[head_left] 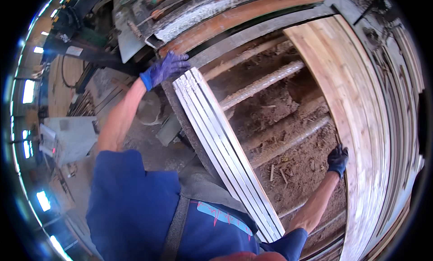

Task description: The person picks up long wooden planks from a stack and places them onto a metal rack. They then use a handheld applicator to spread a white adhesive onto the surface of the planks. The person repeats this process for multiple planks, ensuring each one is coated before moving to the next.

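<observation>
My left hand (167,68), in a purple-blue glove, is open with its fingers stretched out to the right. It hovers by the far end of a narrow stack of boards (225,148), whose pale edges face up in rows. On the right, a broad stack of light brown wooden boards (356,98) runs from far to near. My right hand (338,159), in a dark glove, is closed at the near-side left edge of that broad stack, its fingers curled against the edge board. Part of its grip is hidden.
Metal rollers (266,85) span the frame between the two stacks, over a bed of sawdust (288,166). A rusty steel beam (243,20) lies across the far side. More boards (406,80) are piled at the far right. A grey metal box (72,137) stands to the left.
</observation>
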`<action>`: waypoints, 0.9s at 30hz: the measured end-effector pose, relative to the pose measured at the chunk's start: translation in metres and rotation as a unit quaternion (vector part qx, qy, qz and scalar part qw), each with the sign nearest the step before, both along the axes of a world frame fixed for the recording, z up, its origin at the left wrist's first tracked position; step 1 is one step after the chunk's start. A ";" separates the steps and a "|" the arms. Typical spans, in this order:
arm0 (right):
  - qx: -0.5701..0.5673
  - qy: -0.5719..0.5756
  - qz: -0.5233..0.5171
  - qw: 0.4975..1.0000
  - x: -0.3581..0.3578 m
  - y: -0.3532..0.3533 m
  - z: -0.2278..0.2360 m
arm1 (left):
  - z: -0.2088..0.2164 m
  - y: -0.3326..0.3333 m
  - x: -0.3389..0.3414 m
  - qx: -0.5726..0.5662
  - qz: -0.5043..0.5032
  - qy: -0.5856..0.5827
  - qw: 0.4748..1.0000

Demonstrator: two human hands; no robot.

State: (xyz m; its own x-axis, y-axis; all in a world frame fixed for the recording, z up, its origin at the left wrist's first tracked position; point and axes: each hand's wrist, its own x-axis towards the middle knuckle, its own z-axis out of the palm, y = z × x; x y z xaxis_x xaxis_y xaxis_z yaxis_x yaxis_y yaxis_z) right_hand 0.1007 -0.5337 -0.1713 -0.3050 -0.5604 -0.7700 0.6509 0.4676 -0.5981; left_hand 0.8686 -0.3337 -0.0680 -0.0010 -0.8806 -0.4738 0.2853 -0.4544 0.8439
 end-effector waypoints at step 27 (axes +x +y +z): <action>-0.090 -0.098 -0.157 0.979 0.132 0.394 0.039 | -0.112 -0.174 -0.021 -0.232 -0.019 -0.212 0.949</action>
